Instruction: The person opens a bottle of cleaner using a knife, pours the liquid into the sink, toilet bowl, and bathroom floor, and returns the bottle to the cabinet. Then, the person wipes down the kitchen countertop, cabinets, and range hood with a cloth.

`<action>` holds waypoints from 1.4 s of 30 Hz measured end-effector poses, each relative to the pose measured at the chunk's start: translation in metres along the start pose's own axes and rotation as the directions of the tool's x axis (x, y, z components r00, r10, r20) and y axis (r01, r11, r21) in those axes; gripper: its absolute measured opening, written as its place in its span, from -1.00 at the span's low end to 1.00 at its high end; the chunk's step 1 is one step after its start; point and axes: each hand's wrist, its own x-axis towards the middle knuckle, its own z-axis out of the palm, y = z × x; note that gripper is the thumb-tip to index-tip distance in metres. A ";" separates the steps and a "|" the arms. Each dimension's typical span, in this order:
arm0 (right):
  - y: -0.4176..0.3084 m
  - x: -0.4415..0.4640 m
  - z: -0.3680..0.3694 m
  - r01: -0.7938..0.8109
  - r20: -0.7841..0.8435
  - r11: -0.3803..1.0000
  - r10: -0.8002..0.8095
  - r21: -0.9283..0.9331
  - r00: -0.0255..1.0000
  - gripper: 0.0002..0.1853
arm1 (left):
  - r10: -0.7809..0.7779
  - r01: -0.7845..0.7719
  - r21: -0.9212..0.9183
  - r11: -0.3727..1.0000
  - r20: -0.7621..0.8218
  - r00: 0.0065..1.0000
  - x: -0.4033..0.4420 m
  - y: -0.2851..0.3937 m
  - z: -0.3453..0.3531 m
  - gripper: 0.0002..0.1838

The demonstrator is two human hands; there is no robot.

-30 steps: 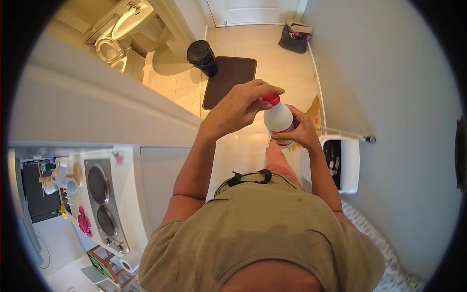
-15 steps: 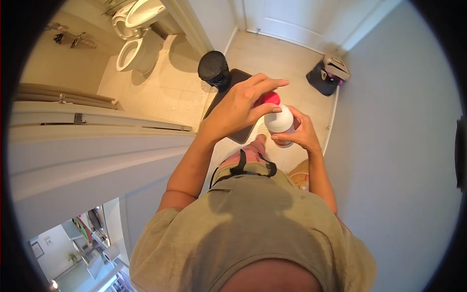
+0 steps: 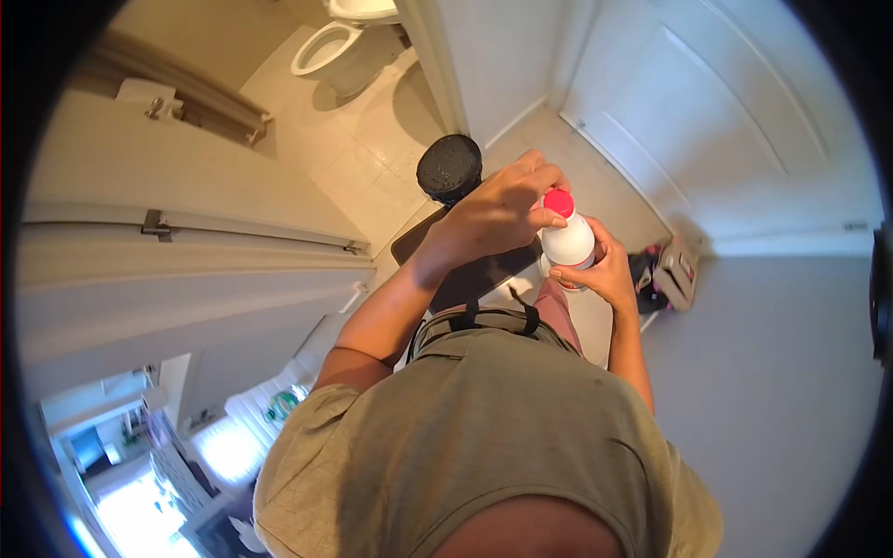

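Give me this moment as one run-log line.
left hand: fingers at red cap; right hand: holding white bottle; cap: atop bottle; nearby: black bin, dark mat

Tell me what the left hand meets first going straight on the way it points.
Likely the red cap on the white bottle, right at the tips of the left hand; depth is unclear, so they may already be touching.

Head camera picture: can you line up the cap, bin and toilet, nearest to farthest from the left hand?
1. Red cap: right at the left hand.
2. Black bin: left of the hand.
3. Toilet: farthest, top left.
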 end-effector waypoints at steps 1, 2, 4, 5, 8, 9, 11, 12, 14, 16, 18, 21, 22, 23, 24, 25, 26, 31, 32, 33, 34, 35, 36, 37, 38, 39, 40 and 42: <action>0.011 0.022 -0.014 0.056 0.063 0.997 -0.053 -0.050 0.997 -0.25 | -0.146 0.145 -0.009 0.989 -0.088 0.985 0.009 -0.007 0.006 -0.69; 0.018 0.042 -0.026 0.061 0.108 0.997 -0.056 -0.047 0.993 -0.25 | -0.173 0.175 0.001 0.985 -0.120 0.977 0.018 -0.010 0.008 -0.69; 0.019 0.082 -0.045 0.041 0.205 0.997 -0.026 -0.069 0.978 -0.24 | -0.364 0.362 -0.041 0.931 -0.121 0.923 0.038 -0.016 0.006 -0.67; 0.017 0.100 -0.053 0.050 0.245 0.992 -0.020 -0.116 0.969 -0.23 | -0.284 0.301 0.022 0.953 -0.267 0.921 0.042 -0.031 0.017 -0.63; 0.006 0.151 -0.068 0.095 0.346 0.972 -0.015 -0.215 0.938 -0.23 | -0.551 0.587 0.000 0.810 -0.344 0.760 0.064 -0.021 0.012 -0.59; 0.012 0.169 -0.068 0.129 0.415 0.973 -0.038 -0.192 0.909 -0.22 | -0.543 0.593 0.001 0.805 -0.397 0.739 0.065 -0.021 0.011 -0.57; 0.015 0.199 -0.058 0.224 0.524 0.965 -0.121 -0.139 0.843 -0.21 | -0.594 0.699 0.062 0.712 -0.478 0.647 0.063 -0.021 0.010 -0.57; 0.015 0.212 -0.050 0.308 0.584 0.948 -0.202 -0.087 0.786 -0.20 | -0.615 0.771 0.118 0.626 -0.532 0.581 0.060 -0.023 0.010 -0.55; 0.010 0.232 -0.024 0.355 0.674 0.933 -0.228 -0.055 0.703 -0.21 | -0.593 0.840 0.158 0.519 -0.642 0.487 0.048 -0.028 0.008 -0.53; 0.007 0.246 0.009 0.440 0.743 0.896 -0.252 -0.064 0.621 -0.23 | -0.648 0.949 0.130 0.288 -0.703 0.293 0.033 -0.026 0.002 -0.53; 0.009 0.259 0.050 0.445 0.831 0.894 -0.286 0.052 0.477 -0.25 | -0.600 0.986 0.033 0.165 -0.790 0.127 0.013 -0.032 -0.002 -0.55; 0.010 0.269 0.117 0.382 0.899 0.907 -0.305 0.175 0.313 -0.27 | -0.621 0.993 -0.113 0.035 -0.781 -0.067 -0.016 -0.033 -0.025 -0.63; 0.009 0.271 0.139 0.381 0.917 0.900 -0.316 0.210 0.243 -0.27 | -0.589 0.988 -0.157 -0.007 -0.797 -0.131 -0.029 -0.034 -0.032 -0.63; 0.012 0.275 0.161 0.309 0.946 0.930 -0.264 0.199 0.187 -0.26 | -0.544 0.985 -0.161 0.068 -0.833 -0.099 -0.044 -0.036 -0.039 -0.65; 0.014 0.277 0.181 0.239 0.969 0.956 -0.206 0.170 0.133 -0.26 | -0.499 0.977 -0.154 0.146 -0.865 -0.062 -0.058 -0.039 -0.045 -0.67; 0.014 0.281 0.202 0.201 0.985 0.970 -0.155 0.138 0.072 -0.25 | -0.413 0.922 -0.194 0.335 -0.910 -0.042 -0.071 -0.044 -0.055 -0.74; 0.009 0.287 0.226 0.211 0.986 0.965 -0.165 0.156 0.027 -0.25 | -0.384 0.925 -0.209 0.317 -0.920 -0.076 -0.085 -0.047 -0.070 -0.74; -0.004 0.294 0.309 0.007 0.982 0.998 -0.052 0.055 -0.181 -0.23 | -0.415 0.832 -0.236 0.503 -0.910 -0.008 -0.142 -0.042 -0.103 -0.74; -0.007 0.297 0.325 0.014 0.970 0.999 -0.039 0.043 -0.239 -0.23 | -0.428 0.813 -0.268 0.516 -0.903 -0.026 -0.151 -0.042 -0.107 -0.71; -0.009 0.299 0.342 0.029 0.957 0.999 -0.025 0.035 -0.290 -0.23 | -0.420 0.812 -0.287 0.509 -0.906 -0.056 -0.155 -0.043 -0.110 -0.71; -0.012 0.299 0.354 0.035 0.949 0.999 -0.013 0.025 -0.316 -0.23 | -0.389 0.848 -0.282 0.450 -0.916 -0.098 -0.158 -0.044 -0.113 -0.70; -0.014 0.297 0.362 0.021 0.936 0.999 -0.027 0.036 -0.350 -0.24 | -0.349 0.883 -0.267 0.386 -0.928 -0.128 -0.159 -0.044 -0.112 -0.69; -0.020 0.297 0.376 0.007 0.923 0.999 -0.041 0.047 -0.384 -0.24 | -0.333 0.884 -0.274 0.378 -0.932 -0.146 -0.161 -0.044 -0.117 -0.69; -0.018 0.297 0.388 -0.002 0.911 0.997 -0.077 0.083 -0.404 -0.24 | -0.327 0.895 -0.318 0.313 -0.921 -0.213 -0.162 -0.043 -0.120 -0.69; -0.019 0.297 0.400 0.003 0.903 0.996 -0.078 0.088 -0.424 -0.24 | -0.319 0.898 -0.363 0.247 -0.906 -0.279 -0.163 -0.044 -0.122 -0.69; -0.020 0.297 0.412 0.013 0.891 0.993 -0.098 0.115 -0.443 -0.24 | -0.305 0.895 -0.374 0.242 -0.905 -0.296 -0.164 -0.044 -0.126 -0.69; -0.021 0.298 0.424 0.021 0.879 0.989 -0.118 0.144 -0.462 -0.25 | -0.274 0.882 -0.424 0.204 -0.890 -0.365 -0.164 -0.046 -0.131 -0.69; -0.019 0.302 0.444 0.035 0.853 0.986 -0.124 0.165 -0.508 -0.24 | -0.231 0.857 -0.489 0.160 -0.863 -0.449 -0.163 -0.055 -0.135 -0.69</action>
